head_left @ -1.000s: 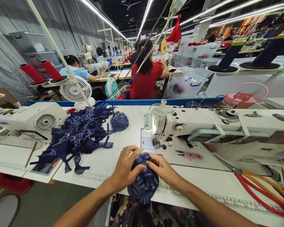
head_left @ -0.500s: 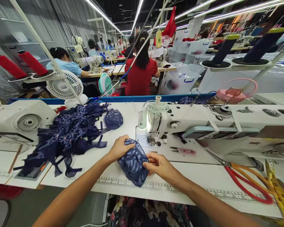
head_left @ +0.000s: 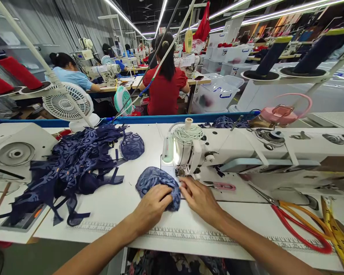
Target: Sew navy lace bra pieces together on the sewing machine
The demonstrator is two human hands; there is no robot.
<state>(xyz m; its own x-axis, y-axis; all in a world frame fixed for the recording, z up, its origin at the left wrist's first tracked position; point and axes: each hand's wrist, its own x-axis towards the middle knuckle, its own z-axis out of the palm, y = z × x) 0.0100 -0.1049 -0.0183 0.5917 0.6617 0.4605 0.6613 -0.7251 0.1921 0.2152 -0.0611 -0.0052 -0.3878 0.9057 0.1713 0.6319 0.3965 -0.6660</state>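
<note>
A navy patterned fabric cup lies on the white sewing table, just left of the sewing machine's needle area. My left hand rests on its near edge with fingers curled down on the cloth. My right hand touches the cup's right edge beside the presser foot, fingers pressed together on the fabric. The white sewing machine stretches to the right, its lamp lit.
A pile of navy fabric pieces and straps lies to the left. Pink thread snips and orange-handled scissors lie to the right. A small white fan stands at the back left. Other workers sit at machines beyond.
Both hands carried the fabric cup away from the table's front edge up to the needle area. It now lies flat on the table by the presser foot.
</note>
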